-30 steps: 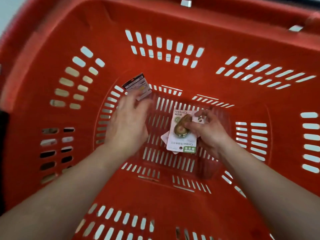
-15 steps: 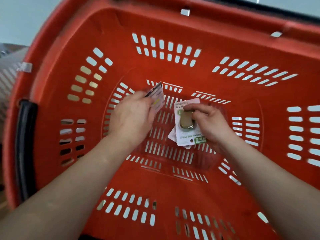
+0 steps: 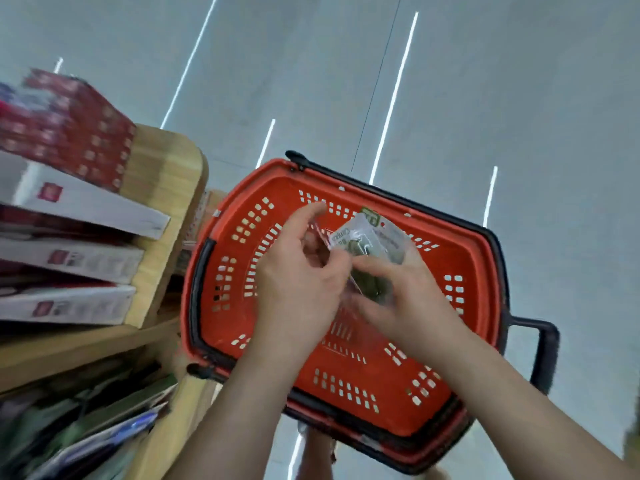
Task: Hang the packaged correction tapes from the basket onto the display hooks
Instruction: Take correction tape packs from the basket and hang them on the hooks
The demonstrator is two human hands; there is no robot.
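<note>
**Packs held above the basket, hooks out of sight**

Nearest, two bare forearms come up from the bottom edge and meet in mid-scene. The left hand (image 3: 294, 282) has its fingers (image 3: 311, 216) curled, and seems to pinch a thin card seen edge-on, though blur makes this unsure. The right hand (image 3: 405, 306) has its fingers (image 3: 374, 268) curled round the packaged correction tapes (image 3: 367, 237). These are white card-backed clear blister packs with a green tape inside. They are bunched between the two hands and fan out on the far side. How many packs there are I cannot tell.

Below the hands stands the red slotted plastic basket (image 3: 398, 417) with black handles; what is left in it is hidden by the hands. To its left is a light wooden shelf unit (image 3: 162, 188) stacked with flat white boxes (image 3: 79, 206) and red patterned boxes (image 3: 76, 133). Farthest is the grey glossy floor (image 3: 519, 98). No display hooks are in view.

The step in hand looks like squaring the bunch before carrying it off. It would go best with the cards faced the same way and the hang holes lined up. Pinching the card rather than the slippery blister should give a better hold, with one pack at a time fed onto a hook.
</note>
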